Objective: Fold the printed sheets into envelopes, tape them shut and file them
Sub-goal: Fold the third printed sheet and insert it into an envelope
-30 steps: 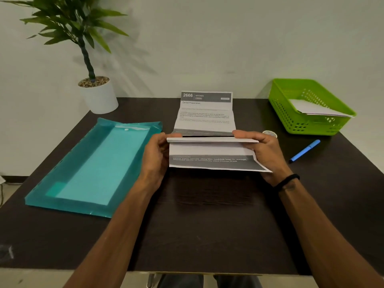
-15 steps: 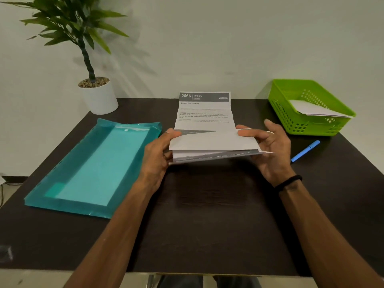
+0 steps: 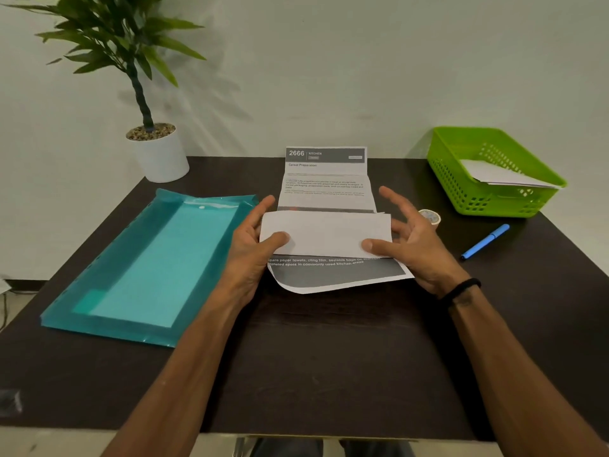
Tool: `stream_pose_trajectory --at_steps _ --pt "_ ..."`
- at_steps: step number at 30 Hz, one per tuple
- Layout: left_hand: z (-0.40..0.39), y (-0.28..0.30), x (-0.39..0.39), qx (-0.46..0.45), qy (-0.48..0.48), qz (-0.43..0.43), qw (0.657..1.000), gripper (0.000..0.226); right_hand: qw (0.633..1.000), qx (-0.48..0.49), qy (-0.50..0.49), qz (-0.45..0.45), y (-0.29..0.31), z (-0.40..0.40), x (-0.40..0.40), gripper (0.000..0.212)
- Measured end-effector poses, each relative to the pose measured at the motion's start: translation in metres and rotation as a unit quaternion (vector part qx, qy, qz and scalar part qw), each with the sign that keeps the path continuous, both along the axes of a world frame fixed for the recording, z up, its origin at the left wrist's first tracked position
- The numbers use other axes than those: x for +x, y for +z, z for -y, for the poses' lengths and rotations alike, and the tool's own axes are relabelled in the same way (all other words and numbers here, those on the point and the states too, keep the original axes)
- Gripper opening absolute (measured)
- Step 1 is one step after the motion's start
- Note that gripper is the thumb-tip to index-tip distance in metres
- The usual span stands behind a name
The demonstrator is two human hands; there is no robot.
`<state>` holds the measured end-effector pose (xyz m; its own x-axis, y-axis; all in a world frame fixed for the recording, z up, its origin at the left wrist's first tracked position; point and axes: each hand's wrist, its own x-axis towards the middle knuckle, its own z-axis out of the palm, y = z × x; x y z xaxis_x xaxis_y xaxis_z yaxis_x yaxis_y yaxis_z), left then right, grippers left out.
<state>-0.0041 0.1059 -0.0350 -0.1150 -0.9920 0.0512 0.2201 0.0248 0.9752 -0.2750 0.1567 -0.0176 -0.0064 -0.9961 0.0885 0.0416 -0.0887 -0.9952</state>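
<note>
thumbs on folded sheet (image 3: pixel 324 232) edges

Dark counter (image 3: pixel 329 357) has a teal folder (image 3: pixel 141 265), potted plant (image 3: pixel 158 153), green basket (image 3: pixel 461 189), tape roll (image 3: pixel 430 216), blue pen (image 3: pixel 484 242) and printed sheet (image 3: pixel 326 189) on it.
</note>
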Motion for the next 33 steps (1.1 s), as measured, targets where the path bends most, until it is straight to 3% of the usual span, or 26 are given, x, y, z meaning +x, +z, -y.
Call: stream_pose_trajectory --at_steps 5,10,13,22,28,33 --pt "0.0 0.001 0.0 0.014 0.009 -0.015 1.0 0.066 0.999 -0.011 -0.032 0.038 -0.002 0.005 -0.001 0.088" --pt "-0.004 0.005 -0.001 0.068 -0.01 -0.025 0.997 0.035 0.992 -0.041 -0.098 0.073 -0.005 0.009 -0.005 0.049" --pt "-0.005 0.006 -0.002 0.077 -0.016 -0.009 0.997 0.017 0.992 -0.043 -0.099 0.065 -0.008 0.01 -0.006 0.04" --pt "-0.007 0.013 0.005 0.083 -0.035 -0.086 0.992 0.032 0.99 -0.067 -0.127 -0.007 -0.01 0.01 0.004 0.031" --pt "-0.007 0.018 0.009 0.127 -0.035 -0.098 0.986 0.071 0.988 -0.107 -0.099 -0.054 -0.012 0.011 0.006 0.024" --pt "-0.008 0.014 0.006 0.101 -0.045 -0.069 0.992 0.028 0.989 -0.098 -0.095 -0.055 -0.015 0.014 0.001 0.026"
